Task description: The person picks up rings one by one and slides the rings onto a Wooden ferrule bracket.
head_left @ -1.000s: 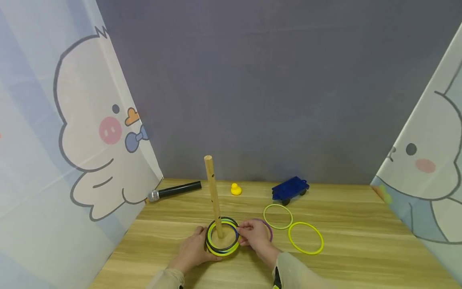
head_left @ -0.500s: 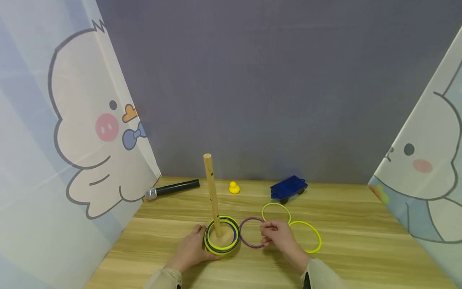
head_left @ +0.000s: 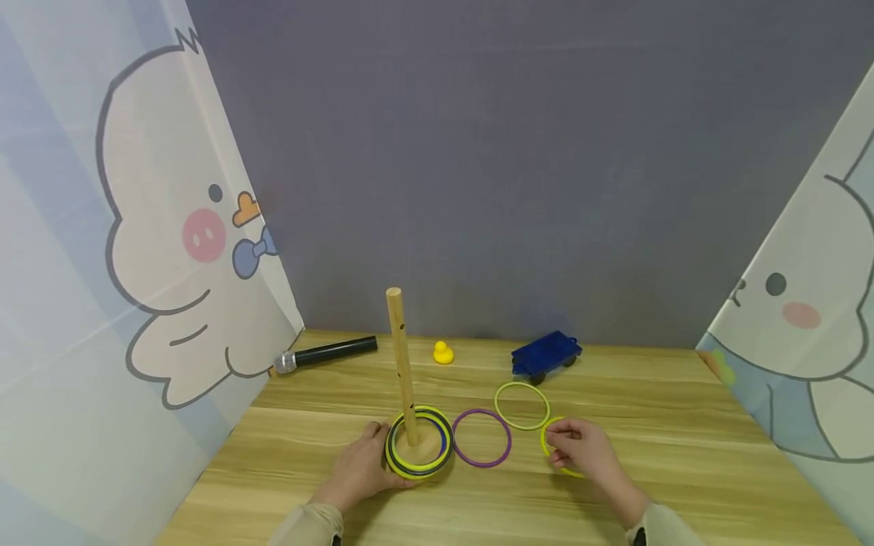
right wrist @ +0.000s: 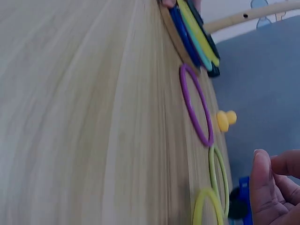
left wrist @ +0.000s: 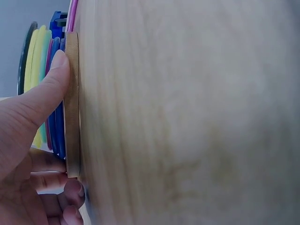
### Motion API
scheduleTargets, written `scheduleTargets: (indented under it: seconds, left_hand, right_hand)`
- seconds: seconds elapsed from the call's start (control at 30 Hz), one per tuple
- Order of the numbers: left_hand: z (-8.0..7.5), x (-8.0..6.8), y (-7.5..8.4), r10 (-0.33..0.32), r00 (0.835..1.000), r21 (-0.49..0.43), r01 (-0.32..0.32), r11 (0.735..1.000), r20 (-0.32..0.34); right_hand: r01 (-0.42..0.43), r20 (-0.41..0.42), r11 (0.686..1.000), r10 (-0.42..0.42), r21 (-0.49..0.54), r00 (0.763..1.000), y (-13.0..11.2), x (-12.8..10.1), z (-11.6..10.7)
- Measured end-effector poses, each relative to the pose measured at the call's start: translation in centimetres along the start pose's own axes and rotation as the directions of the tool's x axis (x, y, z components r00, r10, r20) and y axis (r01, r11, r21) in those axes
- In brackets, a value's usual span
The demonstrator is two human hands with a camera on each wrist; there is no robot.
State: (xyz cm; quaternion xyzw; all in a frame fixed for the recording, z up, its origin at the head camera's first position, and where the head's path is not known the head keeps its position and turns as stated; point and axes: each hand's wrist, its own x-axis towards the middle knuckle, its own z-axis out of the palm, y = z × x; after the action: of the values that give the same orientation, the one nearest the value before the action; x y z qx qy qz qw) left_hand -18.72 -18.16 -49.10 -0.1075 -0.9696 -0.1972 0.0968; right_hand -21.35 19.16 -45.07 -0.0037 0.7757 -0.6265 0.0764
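While the left hand [head_left: 360, 472] steadies the round wooden base with its upright peg [head_left: 417, 449] at lower centre, the right hand [head_left: 580, 449], fingers curled loosely over the bright yellow plastic ring [head_left: 545, 440] at lower right, should pinch its near rim cleanly.

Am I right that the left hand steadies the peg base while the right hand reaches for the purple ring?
Not quite. The left hand does hold the peg base, but the right hand is at the yellow ring nearest it, over its near edge. The purple ring lies apart from it beside the base. The head view shows this.
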Motion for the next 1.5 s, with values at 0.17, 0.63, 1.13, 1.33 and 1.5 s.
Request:
scheduleTargets:
  seconds: [0.17,0.63,1.13,1.33,1.5]
  left_hand:
    - [0.0,0.0,0.0,0.012,1.0,0.012,-0.012,1.0,-0.003]
    - [-0.1,0.0,-0.1,0.011,1.0,0.01,-0.011,1.0,0.004]
    - [-0.1,-0.2,0.0,0.012,1.0,-0.012,-0.012,1.0,-0.002]
    - [-0.2,0.0,0.1,0.002,1.0,-0.006,-0.002,1.0,0.005]
    - [-0.1,-0.1,0.1,0.007,1.0,-0.009,-0.007,1.0,0.006]
  right_hand:
    - [-0.015,-0.072,0.995,0.008,-0.098,0.997,0.7,-0.2,-1.7]
    - [-0.112,-0.217,0.972,0.066,-0.206,0.974,2.6,0.2,-5.7]
    - [-0.177,-0.224,0.956,0.125,-0.233,0.967,3.8,0.3,-7.2]
    - [-0.177,-0.205,0.942,0.121,-0.284,0.971,3.5,0.3,-7.1]
    - [-0.18,-0.184,0.926,0.123,-0.331,0.975,3.3,0.1,-6.9]
